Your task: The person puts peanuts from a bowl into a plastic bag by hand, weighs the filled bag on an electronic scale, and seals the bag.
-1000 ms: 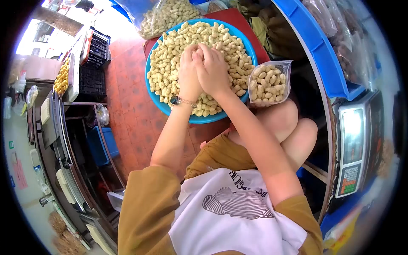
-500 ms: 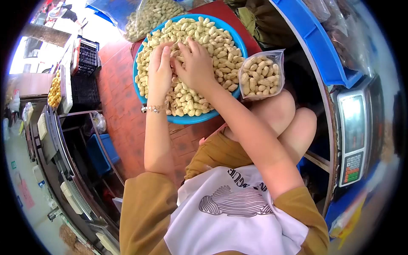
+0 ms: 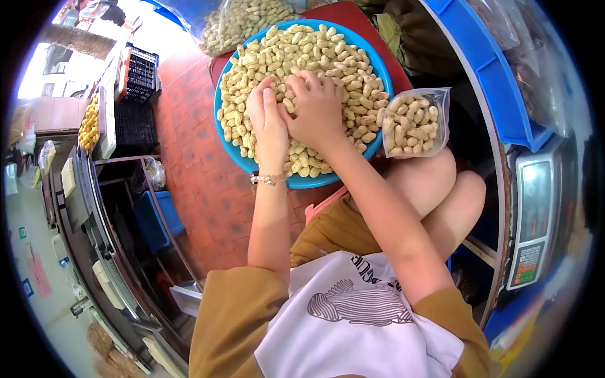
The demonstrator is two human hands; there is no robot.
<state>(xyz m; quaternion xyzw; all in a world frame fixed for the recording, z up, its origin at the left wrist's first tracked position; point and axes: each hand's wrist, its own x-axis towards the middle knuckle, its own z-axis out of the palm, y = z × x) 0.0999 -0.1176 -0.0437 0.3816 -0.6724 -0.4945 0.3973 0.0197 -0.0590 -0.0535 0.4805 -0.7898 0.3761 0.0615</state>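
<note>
Directions are taken from the basin's centre.

1. Floor, red tiles, 9 o'clock.
2. Surface, red, under the basin, bare part at 1 o'clock.
3. Basin, blue, round, heaped with unshelled peanuts.
4. Large bag, clear, at 11 o'clock, holding more of the same.
5. Scale, digital, well apart at 4 o'clock.
6. Small bag, clear, just beside the rim at 3 o'clock. Condition: judged close to full; no seal made out.
7. Left hand, in the basin towards 8 o'clock; fingers bent inward, thumb upright.
8. Right hand, near the centre; fingers curled down onto the heap. The two hands face each other with a few nuts between; whether either has a firm hold cannot be told.
9. Bracelet, left wrist, 7 o'clock.

Progress, as judged: one small bag filled; left over, a large loose stock in the basin.
</note>
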